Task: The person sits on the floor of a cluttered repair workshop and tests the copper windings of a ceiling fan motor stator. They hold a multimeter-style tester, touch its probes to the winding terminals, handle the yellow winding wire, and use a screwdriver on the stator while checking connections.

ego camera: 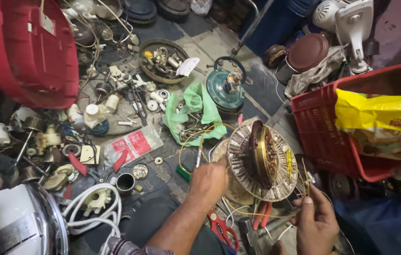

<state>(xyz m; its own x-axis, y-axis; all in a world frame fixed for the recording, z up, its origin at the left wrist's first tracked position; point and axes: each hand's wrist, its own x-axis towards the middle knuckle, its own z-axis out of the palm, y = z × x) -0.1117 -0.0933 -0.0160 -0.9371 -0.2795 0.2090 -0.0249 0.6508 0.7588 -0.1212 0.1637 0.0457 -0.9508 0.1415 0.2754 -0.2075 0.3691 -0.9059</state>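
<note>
Both hands flank the fan stator (261, 160): left hand (208, 179), closed, grips its left rim; right hand (314, 218), below-right, pinches yellow wire (252, 213).

A worn, tiled concrete floor (219, 40), dimly lit, lies crowded with scattered parts beside a red crate (318, 127).

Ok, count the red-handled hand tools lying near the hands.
2: red-handled scissors below the left hand, and red-handled pliers under the fan motor winding, beside the right hand. Clutter may hide more.
</note>
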